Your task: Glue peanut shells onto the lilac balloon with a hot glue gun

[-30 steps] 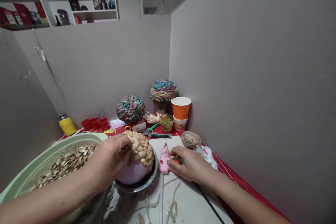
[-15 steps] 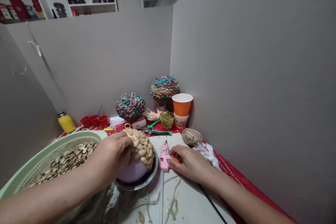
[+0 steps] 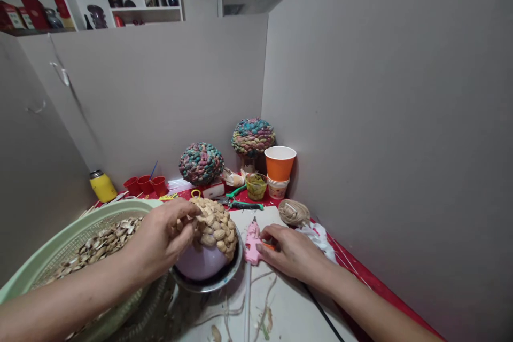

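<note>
A purple dome (image 3: 202, 263), its upper part covered with peanut shells (image 3: 218, 227), rests in a round metal bowl (image 3: 216, 284). My left hand (image 3: 166, 235) is at the left side of the shells, fingers curled and apart, with nothing visible between them. On the white board, my right hand (image 3: 286, 248) has its fingers wrapped on the orange trigger side of a pink glue gun (image 3: 252, 243). The gun lies with its nozzle pointing away and a long clear glue stick (image 3: 247, 299) coming out of its back.
A green basket (image 3: 24, 272) of shells (image 3: 100, 243) stands at the left. Behind are two colourful balls (image 3: 201, 163), green-handled pliers (image 3: 246, 206), an orange cup (image 3: 279, 164), red cups (image 3: 159, 186) and a yellow jar (image 3: 103, 187). Twine (image 3: 294, 212) lies right of the board.
My left hand has drawn slightly back to the left from the shells and its fingers have loosened. My right hand stays on the glue gun. The view has shifted slightly.
</note>
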Demonstrator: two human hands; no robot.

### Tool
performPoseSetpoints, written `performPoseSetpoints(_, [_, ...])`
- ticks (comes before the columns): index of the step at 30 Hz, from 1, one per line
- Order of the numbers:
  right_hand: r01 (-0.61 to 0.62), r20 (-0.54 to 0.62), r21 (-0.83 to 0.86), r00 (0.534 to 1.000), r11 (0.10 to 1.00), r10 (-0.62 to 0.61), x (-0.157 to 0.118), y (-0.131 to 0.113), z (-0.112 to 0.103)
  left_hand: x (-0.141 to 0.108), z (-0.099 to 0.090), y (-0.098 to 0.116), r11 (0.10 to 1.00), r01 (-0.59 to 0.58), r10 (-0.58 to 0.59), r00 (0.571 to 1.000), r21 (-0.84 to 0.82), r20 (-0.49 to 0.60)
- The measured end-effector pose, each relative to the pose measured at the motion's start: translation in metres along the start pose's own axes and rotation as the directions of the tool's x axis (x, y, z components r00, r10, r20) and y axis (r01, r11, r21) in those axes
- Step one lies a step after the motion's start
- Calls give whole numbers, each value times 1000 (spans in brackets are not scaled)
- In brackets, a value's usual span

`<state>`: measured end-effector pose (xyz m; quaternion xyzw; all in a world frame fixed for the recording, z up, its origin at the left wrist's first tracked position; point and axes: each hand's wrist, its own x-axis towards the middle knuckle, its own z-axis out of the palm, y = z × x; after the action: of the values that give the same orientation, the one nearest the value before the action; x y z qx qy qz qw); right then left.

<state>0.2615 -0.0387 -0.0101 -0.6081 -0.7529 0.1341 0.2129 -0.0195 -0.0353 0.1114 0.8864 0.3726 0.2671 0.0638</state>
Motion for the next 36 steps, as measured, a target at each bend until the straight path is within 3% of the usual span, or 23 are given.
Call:
performPoseSetpoints(4, [26, -52, 82, 998, 996, -21, 0, -10, -9, -3, -5, -9, 997, 66, -69, 994, -37, -84])
performPoseSetpoints(9, [130, -134, 231, 986, 964, -100, 4, -39, -30, -8, -4, -20, 997, 30, -35, 997, -73, -70])
performPoseSetpoints(13, [285, -230, 310, 948, 907, -219, 18, -65, -40, -9, 0, -19, 996, -5, 0, 999, -94, -53])
performPoseSetpoints(18, [442, -306, 397, 890, 805, -337, 49, -88, -26, -9, 6, -18, 993, -51, 46, 998, -106, -43])
performPoseSetpoints(23, [468, -321, 431, 878, 771, -354, 71, -92, 1, -10, 14, -22, 988, -87, 79, 995, -131, -65])
performPoseSetpoints(28, [460, -335, 463, 882, 758, -330, 70, -90, 13, -10, 16, -26, 982, -109, 100, 993, -156, -67])
performPoseSetpoints(36, [461, -346, 477, 881, 748, -322, 66, -90, 13, -8, 21, -26, 976, -111, 105, 993, -186, -45])
